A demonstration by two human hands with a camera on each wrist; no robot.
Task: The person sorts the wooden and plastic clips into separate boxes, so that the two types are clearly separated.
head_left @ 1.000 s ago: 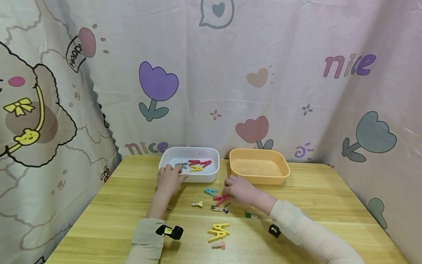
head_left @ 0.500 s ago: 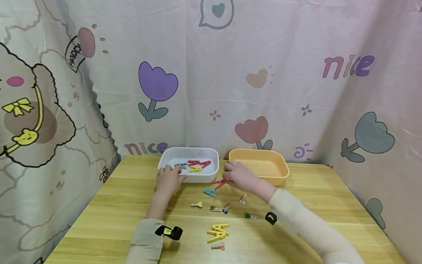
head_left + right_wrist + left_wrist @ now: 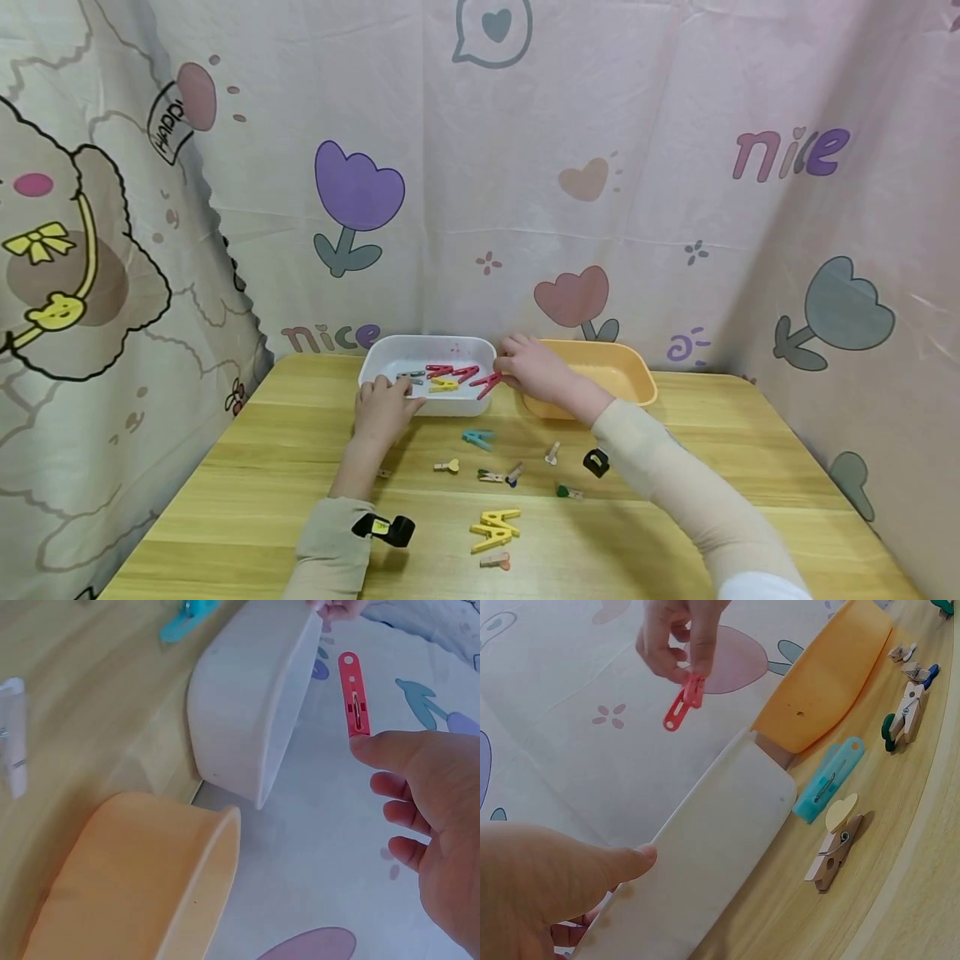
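My right hand (image 3: 536, 367) pinches a red plastic clothespin (image 3: 487, 383) by one end, over the right side of the white basin (image 3: 457, 407). In the right wrist view this clothespin (image 3: 352, 694) points away from the thumb, held up beside the basin's rim. My left hand (image 3: 384, 408) grips the near left wall of the white basin, its thumb on the outer side in the left wrist view. Inside the basin lie red clothespins (image 3: 467, 373), a yellow clothespin (image 3: 444, 385) and a grey clothespin (image 3: 411, 377), partly behind the left fingers.
An orange basin (image 3: 611, 371) stands right of the white one, partly under my right forearm. On the wooden table (image 3: 300, 467) lie a blue clothespin (image 3: 477, 438), yellow clothespins (image 3: 495, 518) and several small wooden clothespins (image 3: 447, 467). A patterned curtain (image 3: 480, 167) hangs behind.
My right hand has lifted the red clothespin off the table and carried it up and left to the white basin. The left hand has stayed at the basin.
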